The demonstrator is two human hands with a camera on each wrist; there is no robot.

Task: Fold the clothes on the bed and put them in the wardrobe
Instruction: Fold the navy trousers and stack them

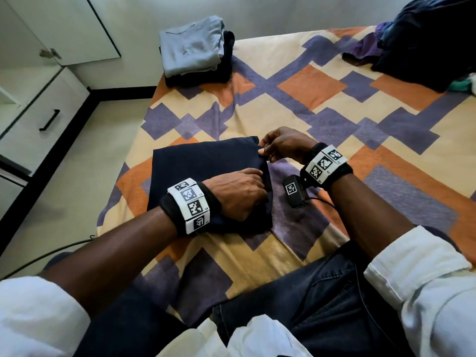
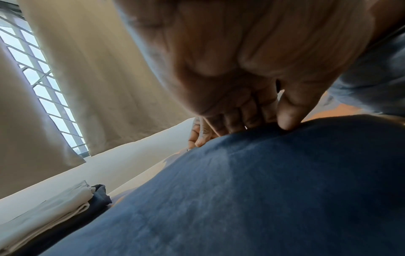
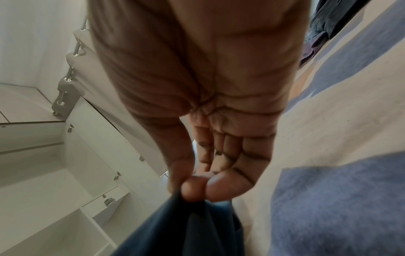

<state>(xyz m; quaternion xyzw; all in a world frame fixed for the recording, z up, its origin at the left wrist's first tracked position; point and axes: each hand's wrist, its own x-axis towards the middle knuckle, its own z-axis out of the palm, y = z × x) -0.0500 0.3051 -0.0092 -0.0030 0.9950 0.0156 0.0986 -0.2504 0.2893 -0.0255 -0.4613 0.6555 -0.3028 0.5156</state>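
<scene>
A navy garment [image 1: 203, 173] lies folded into a rectangle on the patterned bed sheet [image 1: 322, 104] in front of me. My left hand [image 1: 260, 182] lies on its right edge, knuckles up, with thumb and curled fingers gripping the cloth [image 2: 263, 181]; in the left wrist view the left hand [image 2: 268, 124] digs into the fabric. My right hand [image 1: 262, 148] pinches the far right corner of the garment. In the right wrist view that hand [image 3: 191, 192] holds the navy cloth [image 3: 192, 230] between thumb and fingertips, slightly lifted.
A folded stack [image 1: 193, 50], grey on top of black, sits at the bed's far left corner. Unfolded dark clothes [image 1: 422, 45] are heaped at the far right. The white wardrobe [image 1: 54, 29] and a drawer with a black handle [image 1: 49, 120] stand left, across a strip of floor.
</scene>
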